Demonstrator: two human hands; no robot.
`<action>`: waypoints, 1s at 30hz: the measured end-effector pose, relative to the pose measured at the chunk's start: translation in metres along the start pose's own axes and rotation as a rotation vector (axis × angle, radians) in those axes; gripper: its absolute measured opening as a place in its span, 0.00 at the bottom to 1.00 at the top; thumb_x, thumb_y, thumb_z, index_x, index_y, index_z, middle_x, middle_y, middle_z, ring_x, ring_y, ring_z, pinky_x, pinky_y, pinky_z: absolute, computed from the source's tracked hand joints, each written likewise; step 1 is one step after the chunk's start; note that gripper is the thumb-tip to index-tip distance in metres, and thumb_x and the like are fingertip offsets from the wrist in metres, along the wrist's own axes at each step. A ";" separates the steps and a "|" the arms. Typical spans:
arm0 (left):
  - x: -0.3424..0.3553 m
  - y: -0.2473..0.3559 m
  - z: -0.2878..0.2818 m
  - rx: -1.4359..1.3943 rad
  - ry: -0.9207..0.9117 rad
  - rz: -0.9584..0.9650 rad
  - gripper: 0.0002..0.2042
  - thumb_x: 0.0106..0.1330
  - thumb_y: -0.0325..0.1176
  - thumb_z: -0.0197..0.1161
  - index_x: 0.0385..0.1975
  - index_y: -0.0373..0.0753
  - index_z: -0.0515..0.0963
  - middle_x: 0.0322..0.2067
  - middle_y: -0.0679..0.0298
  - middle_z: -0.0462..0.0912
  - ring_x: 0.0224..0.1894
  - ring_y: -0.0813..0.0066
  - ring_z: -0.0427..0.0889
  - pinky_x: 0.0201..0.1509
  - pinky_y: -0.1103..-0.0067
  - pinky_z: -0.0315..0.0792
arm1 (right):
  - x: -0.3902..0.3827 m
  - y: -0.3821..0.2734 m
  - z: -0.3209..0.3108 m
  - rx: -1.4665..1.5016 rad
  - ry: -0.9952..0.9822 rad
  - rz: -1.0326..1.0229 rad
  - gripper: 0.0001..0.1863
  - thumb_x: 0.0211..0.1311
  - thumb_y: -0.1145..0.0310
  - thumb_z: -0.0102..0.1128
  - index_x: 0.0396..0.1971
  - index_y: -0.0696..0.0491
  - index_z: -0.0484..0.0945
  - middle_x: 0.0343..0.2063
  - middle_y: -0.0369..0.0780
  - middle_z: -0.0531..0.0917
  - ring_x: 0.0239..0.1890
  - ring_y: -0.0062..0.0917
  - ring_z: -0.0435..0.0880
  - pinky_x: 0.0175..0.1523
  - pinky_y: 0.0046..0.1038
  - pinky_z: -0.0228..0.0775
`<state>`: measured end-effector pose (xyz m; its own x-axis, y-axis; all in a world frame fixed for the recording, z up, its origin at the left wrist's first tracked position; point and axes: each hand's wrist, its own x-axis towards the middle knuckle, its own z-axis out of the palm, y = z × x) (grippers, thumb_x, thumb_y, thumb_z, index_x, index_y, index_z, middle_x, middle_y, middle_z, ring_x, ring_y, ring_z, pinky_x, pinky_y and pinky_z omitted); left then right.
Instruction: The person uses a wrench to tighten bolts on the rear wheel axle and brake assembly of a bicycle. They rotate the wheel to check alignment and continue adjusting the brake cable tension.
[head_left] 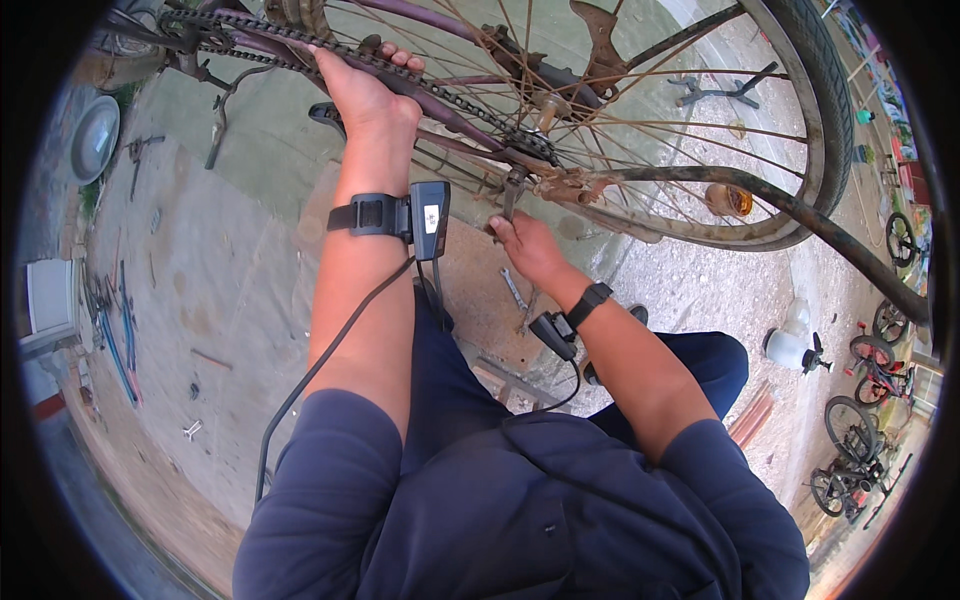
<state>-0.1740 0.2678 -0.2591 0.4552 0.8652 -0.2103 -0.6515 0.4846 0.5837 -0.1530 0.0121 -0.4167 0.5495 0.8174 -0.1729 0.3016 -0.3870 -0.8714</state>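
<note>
A worn bicycle with a purple frame tube and a rusty-spoked rear wheel fills the top of the view. My left hand is closed round the frame beside the chain, its fingertips showing on the far side. Lower and to the right, my right hand is closed on a wrench. The wrench's upper end meets the wheel's axle area next to the frame end; the exact fit on the nut is too small to make out. Below that hand, another wrench lies on a brown board.
A metal basin sits at far left, with blue rods on the ground below it. At right stand a white spray bottle and several parked bicycles. A curved dark tube reaches across the right side. A cable hangs along my left arm.
</note>
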 end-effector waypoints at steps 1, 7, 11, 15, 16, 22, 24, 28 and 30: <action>0.000 0.000 0.000 0.007 0.002 0.003 0.35 0.68 0.70 0.35 0.26 0.38 0.65 0.22 0.62 0.69 0.25 0.69 0.67 0.31 0.73 0.67 | -0.003 0.004 -0.003 0.001 -0.029 0.003 0.24 0.69 0.51 0.52 0.28 0.59 0.78 0.27 0.52 0.82 0.32 0.52 0.80 0.38 0.43 0.71; 0.001 0.000 -0.001 0.021 -0.004 0.019 0.33 0.70 0.67 0.36 0.27 0.38 0.67 0.23 0.62 0.69 0.26 0.69 0.68 0.32 0.73 0.69 | -0.060 0.014 -0.053 -0.008 -0.212 0.054 0.23 0.69 0.53 0.54 0.27 0.60 0.76 0.21 0.51 0.79 0.27 0.47 0.79 0.34 0.39 0.71; 0.003 -0.001 -0.001 0.030 0.015 0.023 0.32 0.70 0.66 0.39 0.26 0.38 0.69 0.23 0.63 0.71 0.25 0.69 0.69 0.31 0.73 0.70 | -0.093 0.009 -0.098 -0.024 -0.168 0.197 0.21 0.70 0.54 0.53 0.29 0.60 0.76 0.21 0.52 0.77 0.25 0.44 0.77 0.33 0.38 0.69; 0.004 0.000 -0.001 0.101 0.056 0.056 0.34 0.71 0.67 0.35 0.30 0.37 0.70 0.24 0.62 0.71 0.26 0.67 0.69 0.33 0.69 0.72 | -0.112 0.004 -0.121 -0.029 -0.008 0.137 0.21 0.71 0.55 0.52 0.31 0.59 0.76 0.21 0.52 0.76 0.25 0.44 0.76 0.33 0.39 0.67; 0.004 0.001 -0.001 0.138 0.070 0.064 0.34 0.71 0.67 0.35 0.30 0.37 0.70 0.24 0.62 0.71 0.27 0.67 0.69 0.33 0.69 0.73 | -0.114 0.003 -0.124 0.038 0.024 0.136 0.20 0.71 0.55 0.52 0.31 0.59 0.76 0.22 0.52 0.76 0.25 0.45 0.75 0.33 0.40 0.67; -0.001 0.002 0.000 0.227 0.020 0.119 0.31 0.72 0.65 0.36 0.30 0.39 0.69 0.24 0.63 0.72 0.26 0.69 0.71 0.33 0.72 0.74 | -0.104 0.000 -0.112 -0.016 0.220 0.008 0.19 0.71 0.55 0.53 0.44 0.57 0.80 0.20 0.40 0.74 0.25 0.23 0.75 0.36 0.28 0.69; -0.002 0.002 0.002 0.272 0.005 0.132 0.31 0.72 0.64 0.36 0.31 0.39 0.69 0.24 0.63 0.72 0.26 0.70 0.71 0.33 0.72 0.74 | -0.097 0.000 -0.108 0.066 0.196 0.034 0.17 0.70 0.58 0.55 0.45 0.57 0.79 0.22 0.40 0.77 0.25 0.22 0.76 0.36 0.28 0.70; -0.006 -0.004 0.005 0.364 0.061 0.233 0.23 0.70 0.58 0.48 0.41 0.43 0.76 0.39 0.61 0.80 0.40 0.65 0.78 0.44 0.66 0.75 | -0.085 0.008 -0.092 0.282 0.184 0.081 0.16 0.66 0.59 0.56 0.42 0.58 0.79 0.29 0.47 0.84 0.32 0.41 0.82 0.41 0.36 0.73; -0.007 0.000 0.007 0.464 0.025 0.218 0.23 0.69 0.59 0.48 0.44 0.43 0.75 0.41 0.61 0.80 0.42 0.64 0.77 0.47 0.64 0.75 | -0.080 0.024 -0.083 0.435 0.121 0.194 0.16 0.66 0.61 0.56 0.42 0.58 0.79 0.29 0.47 0.84 0.31 0.38 0.83 0.40 0.36 0.73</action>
<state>-0.1729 0.2604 -0.2523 0.3204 0.9454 -0.0600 -0.3889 0.1890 0.9017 -0.1253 -0.0980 -0.3852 0.6577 0.6823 -0.3191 -0.1550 -0.2919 -0.9438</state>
